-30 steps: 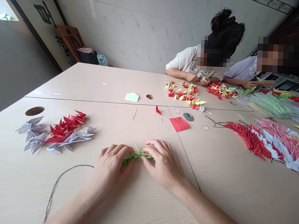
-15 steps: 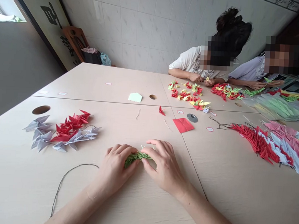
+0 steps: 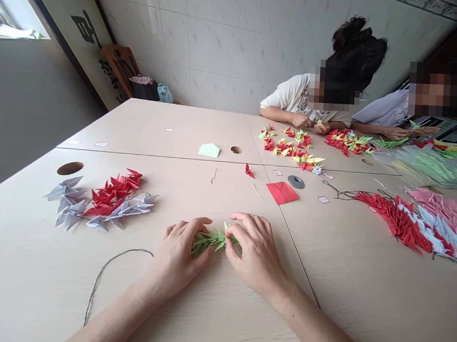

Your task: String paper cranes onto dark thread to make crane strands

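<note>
Here, near the middle of the table's [image 3: 213,313] near side, the left hand [image 3: 179,250] curls half closed around the left part of a green folded-paper strand [image 3: 208,241], while the right hand [image 3: 253,248], mostly closed, pinches its right end.

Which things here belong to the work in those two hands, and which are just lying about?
In use:
- green paper strand, held by the left hand and right hand
- dark cord, probably

Apparently lying about:
- red square sheet
- grey disc
- pale green paper
- red folded bird
</note>
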{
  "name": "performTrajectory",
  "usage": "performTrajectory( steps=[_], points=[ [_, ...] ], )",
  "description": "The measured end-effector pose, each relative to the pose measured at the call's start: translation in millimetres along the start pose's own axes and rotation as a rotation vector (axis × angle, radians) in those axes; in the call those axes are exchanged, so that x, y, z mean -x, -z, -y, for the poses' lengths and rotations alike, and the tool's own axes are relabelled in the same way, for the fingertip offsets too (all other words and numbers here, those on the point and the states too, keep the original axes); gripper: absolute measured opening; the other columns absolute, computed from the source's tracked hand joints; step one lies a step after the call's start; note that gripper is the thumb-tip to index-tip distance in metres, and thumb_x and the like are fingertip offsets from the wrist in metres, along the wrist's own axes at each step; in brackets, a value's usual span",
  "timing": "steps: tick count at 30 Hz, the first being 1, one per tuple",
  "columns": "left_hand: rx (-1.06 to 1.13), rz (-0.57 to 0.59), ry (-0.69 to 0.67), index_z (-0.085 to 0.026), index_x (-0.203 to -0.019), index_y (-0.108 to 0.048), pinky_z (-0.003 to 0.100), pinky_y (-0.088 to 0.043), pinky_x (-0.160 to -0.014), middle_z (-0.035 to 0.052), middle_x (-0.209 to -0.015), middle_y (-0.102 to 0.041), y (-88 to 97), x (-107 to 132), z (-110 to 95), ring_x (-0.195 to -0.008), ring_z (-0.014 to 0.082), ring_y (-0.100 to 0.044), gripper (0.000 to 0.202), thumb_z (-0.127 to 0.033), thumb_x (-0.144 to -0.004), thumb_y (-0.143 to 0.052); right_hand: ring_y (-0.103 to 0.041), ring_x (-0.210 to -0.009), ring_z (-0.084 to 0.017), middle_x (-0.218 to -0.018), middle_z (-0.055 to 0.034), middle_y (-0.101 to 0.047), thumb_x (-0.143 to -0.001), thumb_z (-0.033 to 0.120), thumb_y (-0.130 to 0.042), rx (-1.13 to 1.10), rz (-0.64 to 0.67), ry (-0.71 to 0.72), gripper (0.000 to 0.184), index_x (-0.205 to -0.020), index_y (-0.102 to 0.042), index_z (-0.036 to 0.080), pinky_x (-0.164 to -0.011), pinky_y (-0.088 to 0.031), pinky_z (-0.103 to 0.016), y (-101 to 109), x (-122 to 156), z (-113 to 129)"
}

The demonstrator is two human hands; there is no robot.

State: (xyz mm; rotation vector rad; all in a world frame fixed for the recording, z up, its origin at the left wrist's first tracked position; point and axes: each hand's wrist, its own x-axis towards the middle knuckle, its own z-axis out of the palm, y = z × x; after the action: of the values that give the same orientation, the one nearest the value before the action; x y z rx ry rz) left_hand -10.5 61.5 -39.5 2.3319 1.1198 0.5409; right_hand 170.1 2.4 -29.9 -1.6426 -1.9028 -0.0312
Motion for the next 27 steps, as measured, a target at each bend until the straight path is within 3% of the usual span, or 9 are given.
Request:
performTrajectory(
  steps=[5,12,22,27],
  points=[
    [0.003,-0.001,0.012,-0.026,-0.101,-0.050,0.039,-0.040,-0.086,-0.0023,-0.098,-0.066,1.3,-0.8,-1.3,-0.093,0.0194,-0.058,0.016,-0.028,-0.086,-0.055,-0.054,-0.101,-0.023,-0.113,-0.0072,-0.060,-0.086,0.016,-0.056,-0.021,-0.011,0.051,0.012,-0.094,-0.062,0.022,-0.089,-0.041,-0.041,-1.7,-0.8,4.5],
    [-0.002,0.033,0.000,-0.026,-0.094,-0.056,0.036,-0.042,-0.082,-0.0027,-0.090,-0.066,6.8,-2.3,-5.1,-0.089,0.0193,-0.059,0.008,-0.027,-0.086,-0.054,-0.055,-0.100,-0.022,-0.106,-0.0065,-0.062,-0.087,0.011,-0.055,-0.017,-0.027,0.054,0.012,-0.082,-0.061,0.020,-0.087,-0.041,-0.040,-5.1,-2.0,0.3],
    [0.042,-0.001,0.018,-0.028,-0.120,-0.046,0.044,-0.042,-0.091,0.0005,-0.101,-0.069,2.6,-0.3,-2.3,-0.101,0.0221,-0.059,0.037,-0.024,-0.084,-0.054,-0.054,-0.104,-0.021,-0.117,-0.0059,-0.060,-0.088,0.013,-0.055,-0.006,-0.010,0.123,0.016,-0.089,-0.066,0.024,-0.092,-0.041,-0.041,-3.4,-1.9,12.3],
    [0.055,0.044,-0.002,-0.028,-0.123,-0.045,0.043,-0.044,-0.092,0.0031,-0.111,-0.065,11.9,1.9,0.1,-0.100,0.0215,-0.059,0.044,-0.023,-0.081,-0.058,-0.055,-0.100,-0.021,-0.109,-0.0062,-0.063,-0.088,0.012,-0.055,0.006,-0.031,0.095,0.016,-0.085,-0.066,0.022,-0.090,-0.041,-0.041,-5.8,-1.4,7.9]
  ],
)
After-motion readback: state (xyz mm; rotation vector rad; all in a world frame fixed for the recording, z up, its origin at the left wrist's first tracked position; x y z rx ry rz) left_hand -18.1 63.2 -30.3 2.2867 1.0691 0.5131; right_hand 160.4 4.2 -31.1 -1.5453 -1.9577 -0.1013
